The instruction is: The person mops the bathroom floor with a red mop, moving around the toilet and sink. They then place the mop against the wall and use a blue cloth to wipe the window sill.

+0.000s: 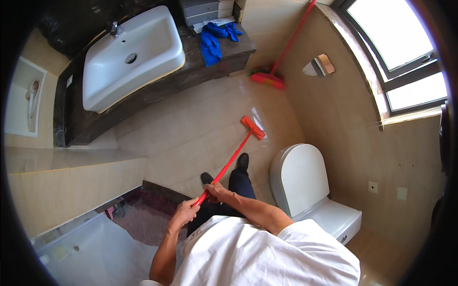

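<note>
A red mop [232,157] with a long handle slants away from me, its flat orange-red head [253,128] on the tiled floor [171,143]. My left hand [184,213] is closed around the upper end of the handle. Lower down the same handle, my right hand [215,193] grips it in front of my legs. My dark shoes stand on the tiles on either side of the handle. Whether the head is pressed flat on the floor I cannot tell.
A white toilet [304,178] with its lid down stands at my right. Ahead left is a dark stone counter [193,75] with a white basin [146,46] and a blue cloth [211,41]. A red broom [266,79] leans in the far corner. A glass panel [96,243] is at lower left.
</note>
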`<state>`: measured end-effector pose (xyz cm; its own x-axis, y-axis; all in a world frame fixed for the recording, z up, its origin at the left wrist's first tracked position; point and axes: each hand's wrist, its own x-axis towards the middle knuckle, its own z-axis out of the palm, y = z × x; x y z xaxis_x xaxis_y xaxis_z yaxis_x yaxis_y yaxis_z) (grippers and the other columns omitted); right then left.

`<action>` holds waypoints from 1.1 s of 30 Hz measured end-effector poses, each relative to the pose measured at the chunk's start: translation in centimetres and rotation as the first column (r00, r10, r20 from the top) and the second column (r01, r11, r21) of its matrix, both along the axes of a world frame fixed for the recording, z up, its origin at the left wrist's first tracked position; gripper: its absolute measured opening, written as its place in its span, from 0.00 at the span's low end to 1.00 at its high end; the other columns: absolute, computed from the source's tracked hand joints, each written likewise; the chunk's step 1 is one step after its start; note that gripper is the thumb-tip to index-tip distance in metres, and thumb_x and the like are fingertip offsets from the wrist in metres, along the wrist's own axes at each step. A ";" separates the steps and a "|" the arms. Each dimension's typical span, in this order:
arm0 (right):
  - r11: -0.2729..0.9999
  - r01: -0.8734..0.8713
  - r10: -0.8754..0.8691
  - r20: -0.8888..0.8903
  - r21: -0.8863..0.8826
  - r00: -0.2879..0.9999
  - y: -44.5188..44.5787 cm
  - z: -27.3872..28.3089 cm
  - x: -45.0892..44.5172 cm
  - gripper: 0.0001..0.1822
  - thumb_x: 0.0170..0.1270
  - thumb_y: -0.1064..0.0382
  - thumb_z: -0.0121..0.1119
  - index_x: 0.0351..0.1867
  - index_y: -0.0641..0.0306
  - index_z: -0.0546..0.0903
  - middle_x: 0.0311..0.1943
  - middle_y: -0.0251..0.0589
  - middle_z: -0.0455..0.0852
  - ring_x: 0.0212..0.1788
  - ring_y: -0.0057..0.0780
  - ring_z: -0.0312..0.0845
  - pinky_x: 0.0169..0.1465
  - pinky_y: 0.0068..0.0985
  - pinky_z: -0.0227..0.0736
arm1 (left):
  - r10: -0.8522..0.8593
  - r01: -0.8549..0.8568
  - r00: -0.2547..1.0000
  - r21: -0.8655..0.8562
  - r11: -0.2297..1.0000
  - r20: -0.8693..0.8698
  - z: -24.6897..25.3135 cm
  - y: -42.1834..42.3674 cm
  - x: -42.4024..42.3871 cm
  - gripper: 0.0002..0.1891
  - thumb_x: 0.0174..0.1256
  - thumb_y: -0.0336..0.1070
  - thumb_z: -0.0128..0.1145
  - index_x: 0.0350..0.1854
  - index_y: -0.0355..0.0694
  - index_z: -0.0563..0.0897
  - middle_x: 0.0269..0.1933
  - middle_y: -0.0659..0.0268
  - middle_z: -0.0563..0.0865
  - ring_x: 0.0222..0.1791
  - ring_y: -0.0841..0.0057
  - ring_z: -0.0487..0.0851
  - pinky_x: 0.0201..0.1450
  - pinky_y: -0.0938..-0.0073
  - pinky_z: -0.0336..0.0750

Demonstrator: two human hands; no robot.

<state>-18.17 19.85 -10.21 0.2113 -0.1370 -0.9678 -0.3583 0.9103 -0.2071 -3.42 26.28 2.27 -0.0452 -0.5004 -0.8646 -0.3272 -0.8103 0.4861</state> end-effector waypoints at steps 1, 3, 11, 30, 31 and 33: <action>1.000 0.012 -0.012 -0.004 -0.008 1.000 -0.9 -0.1 -0.9 0.19 0.53 0.48 0.57 0.29 0.64 0.79 0.23 0.42 0.81 0.17 0.33 0.76 0.22 0.32 0.71 | -0.040 0.040 0.999 0.016 0.999 0.003 0.2 -1.2 -0.8 0.24 0.60 0.37 0.53 0.61 0.44 0.71 0.16 0.71 0.73 0.12 0.85 0.70 0.14 0.82 0.65; 0.998 0.035 -0.038 -0.040 -0.056 0.998 -2.8 -0.5 -2.6 0.17 0.53 0.50 0.57 0.29 0.64 0.79 0.23 0.43 0.81 0.17 0.34 0.76 0.23 0.32 0.71 | -0.073 0.071 0.996 -0.036 0.997 -0.042 -0.6 -3.3 -2.4 0.23 0.61 0.39 0.52 0.60 0.45 0.72 0.16 0.71 0.72 0.12 0.85 0.70 0.13 0.82 0.65; 0.972 0.206 -0.220 -0.134 -0.111 0.966 -9.6 -2.4 -11.0 0.12 0.50 0.58 0.56 0.28 0.65 0.73 0.20 0.46 0.77 0.21 0.39 0.76 0.22 0.37 0.71 | -0.085 0.050 0.979 -0.187 0.981 -0.187 -4.9 -9.1 -10.7 0.21 0.62 0.39 0.47 0.59 0.47 0.72 0.14 0.74 0.70 0.12 0.86 0.69 0.13 0.82 0.64; 0.981 -0.064 0.027 -0.198 -0.183 0.980 -8.9 -2.7 -9.7 0.17 0.50 0.51 0.57 0.26 0.67 0.77 0.16 0.43 0.79 0.14 0.35 0.75 0.17 0.29 0.69 | -0.235 0.240 0.971 -0.150 0.959 0.051 -2.5 -8.4 -8.3 0.23 0.60 0.40 0.50 0.59 0.42 0.71 0.32 0.52 0.80 0.33 0.61 0.79 0.36 0.65 0.73; 0.987 -0.036 0.005 -0.200 -0.155 0.980 -8.5 -2.2 -8.9 0.17 0.48 0.51 0.59 0.27 0.66 0.77 0.17 0.42 0.79 0.15 0.34 0.75 0.18 0.30 0.68 | -0.286 0.291 0.957 -0.121 0.949 0.056 -2.1 -8.5 -6.8 0.22 0.60 0.40 0.50 0.58 0.42 0.72 0.40 0.48 0.81 0.41 0.54 0.80 0.43 0.62 0.74; 0.712 -0.299 0.346 -0.053 -0.635 0.937 -4.3 -9.5 -9.0 0.21 0.40 0.52 0.64 0.34 0.62 0.77 0.17 0.39 0.76 0.18 0.34 0.73 0.24 0.32 0.67 | -0.271 0.280 0.960 -0.211 0.936 0.075 -4.1 -6.4 -3.6 0.22 0.59 0.40 0.51 0.56 0.40 0.72 0.40 0.48 0.81 0.41 0.54 0.80 0.43 0.63 0.74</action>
<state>-27.12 15.50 -19.73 0.4154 -0.6155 -0.6698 -0.5700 0.3977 -0.7190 -6.97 19.85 -1.78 -0.1724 -0.6493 -0.7407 -0.5477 -0.5618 0.6200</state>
